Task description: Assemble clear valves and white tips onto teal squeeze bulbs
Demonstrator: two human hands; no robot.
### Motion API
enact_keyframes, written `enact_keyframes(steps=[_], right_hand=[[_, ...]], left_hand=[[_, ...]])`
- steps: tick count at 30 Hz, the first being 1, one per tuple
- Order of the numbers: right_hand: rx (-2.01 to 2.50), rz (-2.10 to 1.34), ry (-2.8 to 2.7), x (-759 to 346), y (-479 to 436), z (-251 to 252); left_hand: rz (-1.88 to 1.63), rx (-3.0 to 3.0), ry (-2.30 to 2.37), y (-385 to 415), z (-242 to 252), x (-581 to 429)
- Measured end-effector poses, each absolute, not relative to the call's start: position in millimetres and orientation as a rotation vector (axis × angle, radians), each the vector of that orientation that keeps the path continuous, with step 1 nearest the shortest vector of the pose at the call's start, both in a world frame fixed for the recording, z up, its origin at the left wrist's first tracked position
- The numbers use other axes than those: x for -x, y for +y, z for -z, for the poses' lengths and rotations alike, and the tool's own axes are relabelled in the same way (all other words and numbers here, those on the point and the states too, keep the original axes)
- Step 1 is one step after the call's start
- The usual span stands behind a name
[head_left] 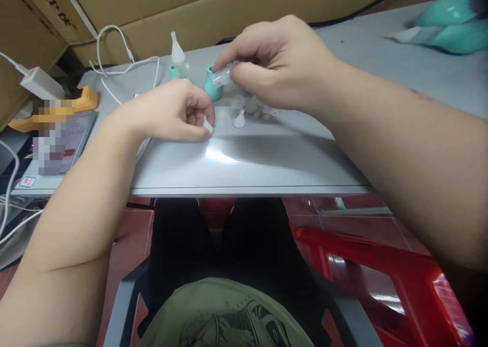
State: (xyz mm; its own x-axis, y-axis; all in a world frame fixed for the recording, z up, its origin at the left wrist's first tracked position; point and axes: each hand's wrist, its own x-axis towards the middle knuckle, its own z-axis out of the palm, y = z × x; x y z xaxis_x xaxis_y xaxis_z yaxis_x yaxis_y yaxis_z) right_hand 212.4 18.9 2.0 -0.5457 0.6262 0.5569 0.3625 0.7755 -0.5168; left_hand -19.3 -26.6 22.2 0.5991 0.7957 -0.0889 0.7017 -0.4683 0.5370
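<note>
Between the thumb and fingers of my left hand [186, 113] is a small white nozzle-shaped piece [207, 125], just above the table. My right hand [274, 65] pinches a clear plastic tube [223, 76] by one end, its fingertips partly covering it. Right behind the tube stands a teal conical piece [212, 87]. Below my right hand lie another white cone-tipped piece [239, 119] and several small clear and whitish discs [251, 104]. Behind my left hand a white tapered nozzle [177, 51] rises beside a small teal part [173, 72].
White cables [114, 72] run over the back left of the grey table [267, 169]. A phone [78, 138], an orange object [87, 99] and a white adapter [42, 84] sit at the left. Teal bulbs [457, 32] lie at the far right. Below is a red stool [366, 250].
</note>
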Motion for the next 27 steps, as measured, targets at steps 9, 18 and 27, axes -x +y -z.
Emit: enact_keyframes(steps=[9, 18, 27], right_hand=[[0.703, -0.74, -1.909, -208.7, 16.4, -3.0], [0.671, -1.048, -1.731, -205.8, 12.6, -5.8], [0.635, -1.257, -1.618, -206.6, 14.0, -2.8]], left_hand=[[-0.236, -2.306, 1.207, -25.3, -21.3, 19.4], [-0.232, -2.317, 1.21, -25.1, -20.0, 20.2], [-0.227, -2.263, 1.159, -25.6, -23.1, 20.7]])
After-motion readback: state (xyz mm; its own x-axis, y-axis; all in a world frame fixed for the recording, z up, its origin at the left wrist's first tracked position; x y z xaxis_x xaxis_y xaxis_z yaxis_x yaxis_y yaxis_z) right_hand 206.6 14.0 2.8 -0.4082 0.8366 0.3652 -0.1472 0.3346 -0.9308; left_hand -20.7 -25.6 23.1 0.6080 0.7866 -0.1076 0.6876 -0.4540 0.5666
